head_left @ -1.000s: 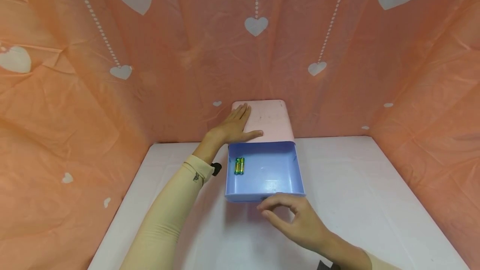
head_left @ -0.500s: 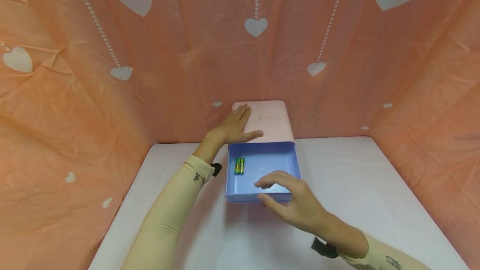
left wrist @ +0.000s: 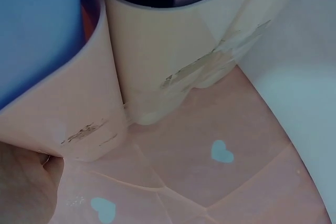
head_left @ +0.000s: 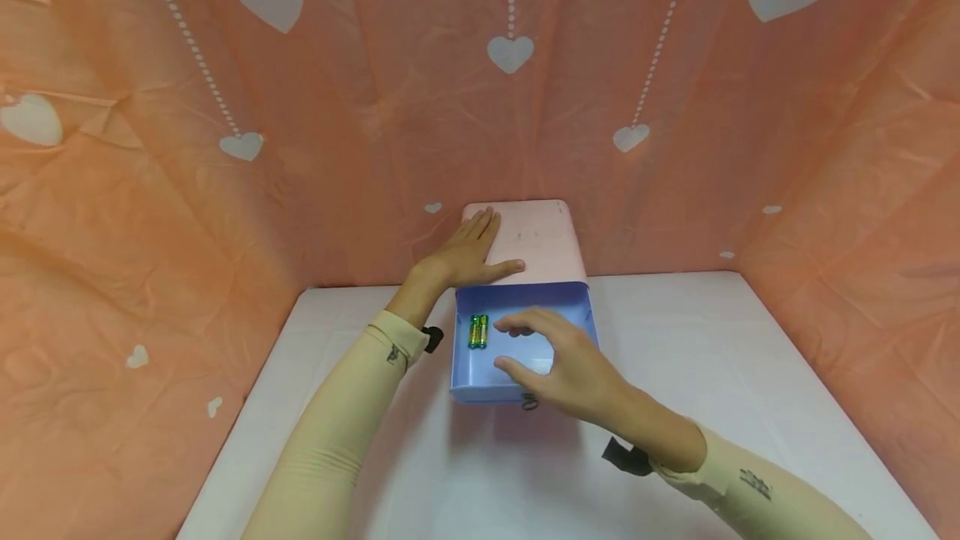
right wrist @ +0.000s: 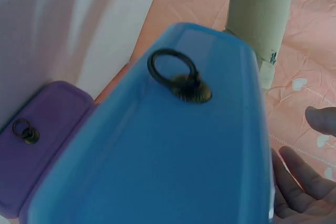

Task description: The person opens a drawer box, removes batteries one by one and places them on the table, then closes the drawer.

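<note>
A small pink drawer cabinet (head_left: 536, 236) stands against the back wall, its blue drawer (head_left: 491, 394) pulled out toward me. Two green-and-gold batteries (head_left: 477, 332) lie side by side at the drawer's left. Flat on the cabinet's top rests my left hand (head_left: 468, 257), fingers spread and thumb out. Over the drawer hovers my right hand (head_left: 558, 361), holding nothing; thumb and fingers are parted, their tips just right of the batteries. A dark ring pull (head_left: 530, 401) hangs on the drawer front, seen close up in the right wrist view.
Below the blue drawer, the right wrist view shows a purple drawer (right wrist: 47, 135) with its own ring pull (right wrist: 25, 131). White cloth (head_left: 675, 357) covers the table. Orange sheeting (head_left: 375, 107) with white hearts hangs at the back and sides.
My right hand has left the drawer's front edge and moved up and forward over the drawer, toward the batteries. The left hand, drawer and batteries have stayed put.
</note>
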Demonstrator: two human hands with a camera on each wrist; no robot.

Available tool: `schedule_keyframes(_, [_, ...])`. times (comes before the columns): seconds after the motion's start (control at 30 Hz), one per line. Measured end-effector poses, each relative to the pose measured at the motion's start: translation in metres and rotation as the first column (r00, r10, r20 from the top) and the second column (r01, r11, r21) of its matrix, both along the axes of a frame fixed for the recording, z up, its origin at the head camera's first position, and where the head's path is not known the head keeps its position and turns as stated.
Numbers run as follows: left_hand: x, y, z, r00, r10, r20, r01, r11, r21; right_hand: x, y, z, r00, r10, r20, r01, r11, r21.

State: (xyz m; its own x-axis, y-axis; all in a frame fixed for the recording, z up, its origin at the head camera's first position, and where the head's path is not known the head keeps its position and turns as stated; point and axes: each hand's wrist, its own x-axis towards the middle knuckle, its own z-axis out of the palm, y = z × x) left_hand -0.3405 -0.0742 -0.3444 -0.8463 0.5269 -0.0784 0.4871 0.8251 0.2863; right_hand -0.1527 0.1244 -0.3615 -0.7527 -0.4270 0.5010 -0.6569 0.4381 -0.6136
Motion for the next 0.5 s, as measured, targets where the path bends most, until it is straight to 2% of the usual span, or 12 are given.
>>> schedule_keyframes(0.27, [0.002, 0.001, 0.001, 1.0, -0.014, -0.004, 0.014, 1.0, 0.001, -0.015, -0.004, 0.002, 0.999, -0.032, 0.035, 0.03, 0.998, 0.061])
schedule_keyframes(0.5, [-0.004, 0.002, -0.001, 1.0, 0.004, 0.009, -0.004, 1.0, -0.03, -0.024, -0.008, 0.005, 0.996, -0.044, 0.08, 0.035, 0.993, 0.11])
